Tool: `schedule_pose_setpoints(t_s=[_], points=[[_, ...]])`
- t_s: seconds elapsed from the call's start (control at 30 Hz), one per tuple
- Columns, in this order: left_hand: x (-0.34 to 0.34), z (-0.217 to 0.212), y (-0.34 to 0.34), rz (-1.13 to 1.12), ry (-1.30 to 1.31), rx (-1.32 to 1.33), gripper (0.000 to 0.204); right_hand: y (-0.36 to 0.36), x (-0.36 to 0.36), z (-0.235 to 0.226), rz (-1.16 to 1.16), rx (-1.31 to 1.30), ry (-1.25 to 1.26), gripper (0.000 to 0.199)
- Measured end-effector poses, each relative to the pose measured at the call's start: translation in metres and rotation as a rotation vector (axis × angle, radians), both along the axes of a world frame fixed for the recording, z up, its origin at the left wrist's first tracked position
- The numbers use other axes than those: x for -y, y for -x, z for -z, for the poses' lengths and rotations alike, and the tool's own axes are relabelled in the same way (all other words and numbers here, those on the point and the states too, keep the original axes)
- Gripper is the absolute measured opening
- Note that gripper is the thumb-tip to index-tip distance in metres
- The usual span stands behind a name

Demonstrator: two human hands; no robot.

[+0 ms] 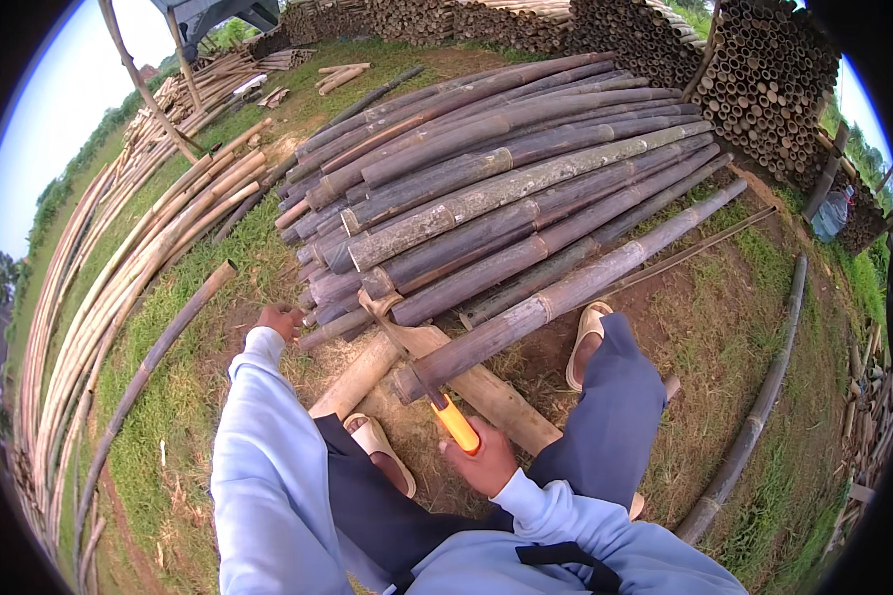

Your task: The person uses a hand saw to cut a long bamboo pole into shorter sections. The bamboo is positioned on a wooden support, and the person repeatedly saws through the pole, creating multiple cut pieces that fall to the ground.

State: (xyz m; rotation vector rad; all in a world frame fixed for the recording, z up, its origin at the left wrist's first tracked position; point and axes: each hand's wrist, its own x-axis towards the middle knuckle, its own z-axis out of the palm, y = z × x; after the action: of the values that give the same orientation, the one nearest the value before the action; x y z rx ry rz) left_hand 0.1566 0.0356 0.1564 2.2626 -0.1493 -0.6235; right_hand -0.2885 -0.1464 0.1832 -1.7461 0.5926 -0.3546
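My right hand [481,458] is closed round the orange handle of a long, narrow-bladed cutting tool [456,424]. Its blade slants up and left, passing the near end of a dark bamboo pole [486,342]. That pole rests across a pale bamboo support [496,394] between my feet. Further left, my left hand [281,320] reaches down beside the cut ends of a pile of bamboo poles [526,169]. Its fingers look apart and hold nothing that I can see; whether they touch a pole end is unclear.
Long pale poles [159,258] lie on the grass at the left, with a single dark pole [159,362] nearer me. Another long pole [759,416] lies at the right. Stacked bamboo [764,94] rises at the back right. My sandalled feet flank the support.
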Motion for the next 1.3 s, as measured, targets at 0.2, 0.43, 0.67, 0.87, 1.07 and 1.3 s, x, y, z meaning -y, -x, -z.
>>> schedule_pose_setpoints(t_s=[0.2, 0.43, 0.67, 0.87, 1.07, 1.3], points=[[0.001, -0.004, 0.002, 0.026, -0.011, -0.042, 0.026, -0.001, 0.005, 0.004, -0.045, -0.094, 0.008, 0.032], [0.008, -0.004, 0.0, 0.039, -0.055, 0.025, 0.029, -0.004, 0.01, 0.011, -0.069, -0.052, -0.078, 0.025], [0.007, -0.002, -0.004, 0.052, -0.031, -0.002, 0.033, -0.004, 0.009, 0.017, -0.027, 0.007, -0.062, 0.029], [0.004, -0.005, -0.004, 0.054, -0.038, 0.021, 0.032, -0.004, 0.009, 0.015, -0.043, -0.025, -0.01, 0.031], [-0.001, -0.004, -0.007, 0.031, -0.035, 0.031, 0.035, -0.003, 0.009, 0.013, -0.05, -0.046, -0.016, 0.029], [-0.002, -0.009, -0.006, 0.063, -0.056, 0.047, 0.037, -0.003, 0.009, 0.005, -0.044, -0.051, -0.04, 0.033]])
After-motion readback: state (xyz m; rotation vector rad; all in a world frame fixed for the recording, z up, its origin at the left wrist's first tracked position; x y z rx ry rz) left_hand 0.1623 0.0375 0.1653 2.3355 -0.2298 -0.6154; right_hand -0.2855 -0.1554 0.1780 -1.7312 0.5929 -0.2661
